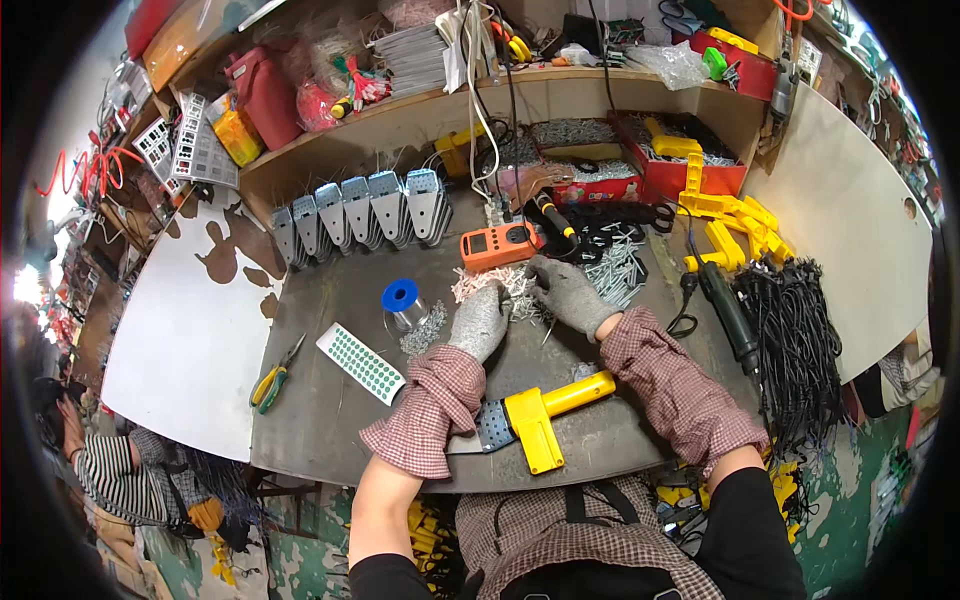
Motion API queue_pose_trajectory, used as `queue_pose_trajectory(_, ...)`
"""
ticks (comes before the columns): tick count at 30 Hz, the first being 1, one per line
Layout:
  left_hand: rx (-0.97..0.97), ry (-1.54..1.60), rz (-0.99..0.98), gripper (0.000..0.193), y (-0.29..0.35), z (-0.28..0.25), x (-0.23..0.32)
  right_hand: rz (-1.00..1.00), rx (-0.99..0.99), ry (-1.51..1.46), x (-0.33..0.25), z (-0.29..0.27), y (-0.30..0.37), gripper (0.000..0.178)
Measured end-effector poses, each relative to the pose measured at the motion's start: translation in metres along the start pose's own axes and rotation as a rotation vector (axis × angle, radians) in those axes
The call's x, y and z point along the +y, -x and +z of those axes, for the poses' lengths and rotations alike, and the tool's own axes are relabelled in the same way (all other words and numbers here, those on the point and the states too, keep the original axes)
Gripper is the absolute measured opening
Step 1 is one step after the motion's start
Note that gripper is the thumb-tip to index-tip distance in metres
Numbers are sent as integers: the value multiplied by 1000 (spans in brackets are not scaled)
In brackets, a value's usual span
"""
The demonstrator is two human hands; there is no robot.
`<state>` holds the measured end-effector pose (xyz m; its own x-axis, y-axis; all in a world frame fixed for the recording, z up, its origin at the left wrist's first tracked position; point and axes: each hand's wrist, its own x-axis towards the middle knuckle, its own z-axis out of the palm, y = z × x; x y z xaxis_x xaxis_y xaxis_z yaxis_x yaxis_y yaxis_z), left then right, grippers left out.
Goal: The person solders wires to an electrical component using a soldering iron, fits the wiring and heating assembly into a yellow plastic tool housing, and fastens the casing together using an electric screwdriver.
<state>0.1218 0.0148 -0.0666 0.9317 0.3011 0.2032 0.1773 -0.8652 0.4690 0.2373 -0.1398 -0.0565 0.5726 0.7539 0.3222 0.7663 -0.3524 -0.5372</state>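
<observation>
Both my hands wear grey gloves and are over a pile of small white and pinkish parts (522, 300). My left hand (482, 322) reaches into the pile's left side with fingers drawn together. My right hand (572, 296), at its right side, has curled fingers; what either hand pinches is too small to make out. Just behind lies an orange multimeter (497, 246). Long silvery screws (617, 270) are heaped right of my right hand. Closer to me, between my forearms, a yellow plastic tool handle (540, 425) with a grey perforated metal end lies on the table.
Left of my hands are a blue-topped solder spool (400, 296), a green-dotted label sheet (360, 364) and pliers (277, 376). Grey metal plates (385, 208) stand in stacks behind. At right are a dark electric screwdriver (728, 315), black cables (795, 340) and yellow parts (735, 225).
</observation>
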Motion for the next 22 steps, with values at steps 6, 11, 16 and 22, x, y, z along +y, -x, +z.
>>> queue_pose_trajectory(6, 53, 49, 114, 18, 26, -18, -3, -174, 124, -76, -27, -23, 36, 31)
queue_pose_trajectory(11, -205, 609, -69, 14, 152, -75, 51, -9, -329, -480, -80, -54, 146, 31)
queue_pose_trajectory(16, -311, 370, 165, 21, 205, -62, 64, -116, -480, -512, -94, -52, 174, 37)
queue_pose_trajectory(22, -254, 145, 469, 30, 214, -52, 58, -393, -464, -349, -83, -49, 181, 48)
